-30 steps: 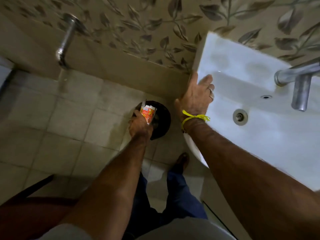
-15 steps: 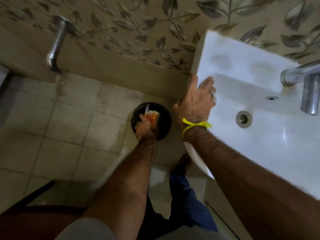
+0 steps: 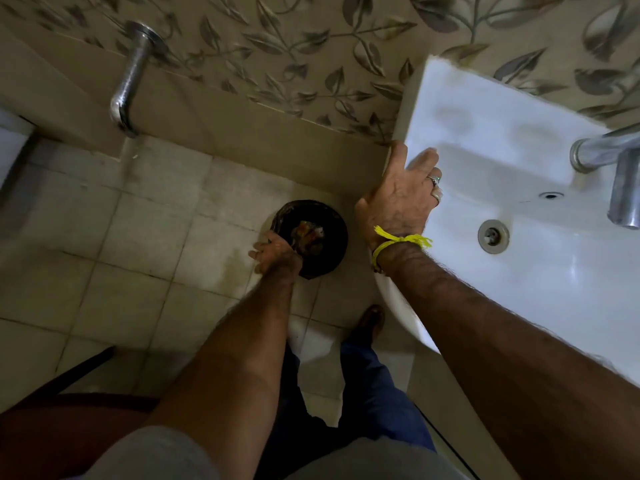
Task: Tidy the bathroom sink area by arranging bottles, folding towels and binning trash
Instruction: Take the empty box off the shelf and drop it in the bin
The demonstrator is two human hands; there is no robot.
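On the tiled floor, just left of the white sink and below its rim, stood a small round black bin, open at the top. Inside it, toward its centre, lay a blurred scrap of trash with orange and pale patches; too smeared to say what it was. At about eight o'clock on the bin's rim sat the left hand, fingers loosely spread beside the rim and grasping nothing, the trash lying apart from them within the bin. At two o'clock from the bin, rested flat on the sink's left edge, the right hand, fingers straight and relaxed, thumb pointing up along the sink's side, clasping nothing; rings on two fingers, a yellow thread tied round the wrist. In the basin at three o'clock from that hand, a metal drain; farther right, near the frame's edge, a chrome tap. At ten o'clock from the bin, projecting from the leaf-patterned wall, a second chrome spout, bent downward. Below the bin, at six o'clock, blue trousers and a dark shoe on the floor.
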